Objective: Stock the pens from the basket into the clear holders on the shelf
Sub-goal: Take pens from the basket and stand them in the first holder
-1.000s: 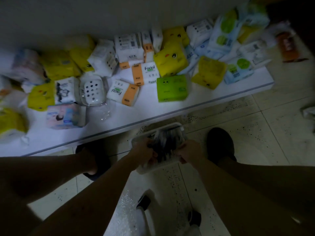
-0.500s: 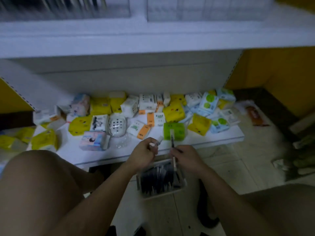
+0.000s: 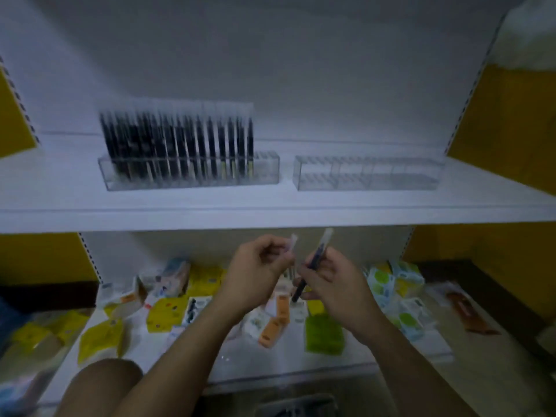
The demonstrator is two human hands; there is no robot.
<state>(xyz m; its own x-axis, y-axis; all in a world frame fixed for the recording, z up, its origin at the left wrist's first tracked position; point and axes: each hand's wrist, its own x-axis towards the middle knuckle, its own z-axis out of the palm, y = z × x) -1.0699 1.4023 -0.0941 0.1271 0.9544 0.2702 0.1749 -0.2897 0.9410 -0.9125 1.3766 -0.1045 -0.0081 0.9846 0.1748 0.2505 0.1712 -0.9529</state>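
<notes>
1. Left hand (image 3: pixel 258 266): raised in front of the lower opening, just under the upper shelf's edge. Thumb and fingers are curled and pinch a small pale piece (image 3: pixel 292 244), whose tip sticks up above the fingertips. It is too blurred to identify.
2. Right hand (image 3: pixel 334 284): just right of the left hand, close to it but apart. Its fingers are curled round a pen (image 3: pixel 316 257).
3. Pen: dark barrel with a clear top end, tilted, top leaning up and right. The lower end sticks out below the fingers.
4. Upper shelf (image 3: pixel 270 212): white, spanning the full width, beyond and above both hands.
5. Left holder (image 3: pixel 264 173): clear, long and low, on the upper shelf left of centre. A row of dark pens (image 3: pixel 177 142) stands upright in it, filling all but its right end.
6. Right holder (image 3: pixel 368 176): clear, same pattern, just beside the left holder on its right, with a gap between them.
7. Lower shelf (image 3: pixel 331 365): white, under the hands. It carries scattered packs, mostly yellow and white, with a green pack (image 3: pixel 323 332) below the right hand.
8. Basket (image 3: pixel 298 400): only a blurred rim shows at the near bottom edge, between the forearms.
9. Knee (image 3: pixel 99 383): bare, near left.
10. Yellow panels (image 3: pixel 511 130): on both sides of the shelving.
</notes>
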